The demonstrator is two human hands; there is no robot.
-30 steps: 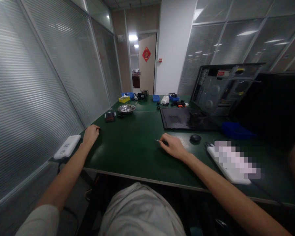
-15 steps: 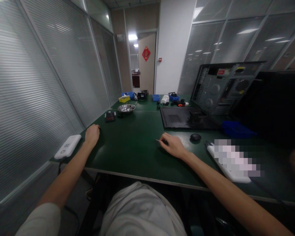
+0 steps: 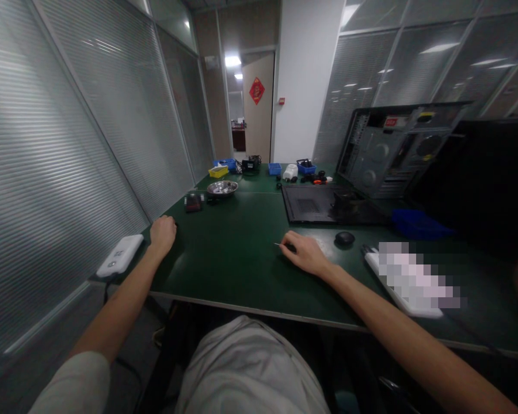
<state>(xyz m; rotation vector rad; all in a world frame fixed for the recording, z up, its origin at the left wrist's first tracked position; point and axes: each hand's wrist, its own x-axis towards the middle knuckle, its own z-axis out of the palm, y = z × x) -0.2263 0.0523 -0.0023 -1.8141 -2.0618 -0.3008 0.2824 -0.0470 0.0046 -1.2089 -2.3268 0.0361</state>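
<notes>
My right hand (image 3: 302, 252) rests on the green table (image 3: 233, 259) with its fingers closed round a small dark tool, whose thin light tip (image 3: 277, 244) points left. My left hand (image 3: 163, 233) lies curled near the table's left edge; a bit of something dark shows beside its fingers, too small to name. A white device (image 3: 121, 255) with a cable is to the left of that hand. A round black object (image 3: 344, 238) sits just right of my right hand.
A metal dish (image 3: 222, 188) and a dark box (image 3: 193, 202) are at the back left. Behind my right hand lies a black panel (image 3: 319, 206), near an open computer case (image 3: 382, 152) and a blue tray (image 3: 418, 223). Part of another person shows at the far right.
The view has shifted very slightly. Both hands keep nearly the same place and pose on the table.
</notes>
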